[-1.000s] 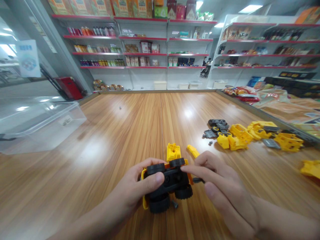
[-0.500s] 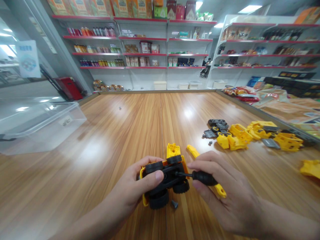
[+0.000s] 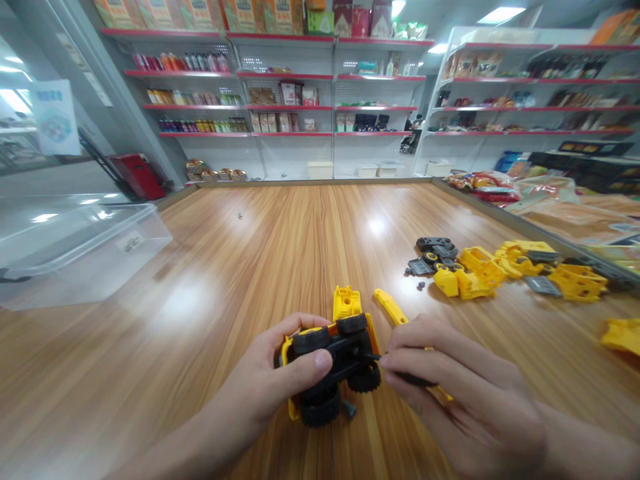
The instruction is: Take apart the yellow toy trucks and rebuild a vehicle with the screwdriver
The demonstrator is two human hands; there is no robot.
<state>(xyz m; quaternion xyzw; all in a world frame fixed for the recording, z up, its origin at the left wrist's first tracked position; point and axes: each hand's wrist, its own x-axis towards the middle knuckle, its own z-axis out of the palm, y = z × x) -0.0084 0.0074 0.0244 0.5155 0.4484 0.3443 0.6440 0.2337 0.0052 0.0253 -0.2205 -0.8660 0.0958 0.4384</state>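
Observation:
My left hand [image 3: 280,373] is closed around a yellow and black toy truck [image 3: 345,357], turned so its black underside and wheels face me. In my right hand [image 3: 450,380] is a black screwdriver [image 3: 415,380], mostly covered by the fingers, its shaft reaching the truck's underside. Whether the tip sits in a screw cannot be seen. A grey screw [image 3: 349,408] lies on the table just below the truck. Behind the truck is a yellow plastic block [image 3: 347,302]. A long yellow arm piece [image 3: 389,307] lies partly under my right hand.
Yellow toy parts [image 3: 477,273] and dark grey pieces [image 3: 436,250] are gathered on the table's right side. Another yellow piece [image 3: 623,335] lies at the right edge. A clear plastic bin [image 3: 140,247] stands at the left. Stocked shelves [image 3: 285,107] rise beyond the table.
The truck has shifted slightly down and to the right in my left hand. My right fingers have rolled around the screwdriver and now hide most of its handle.

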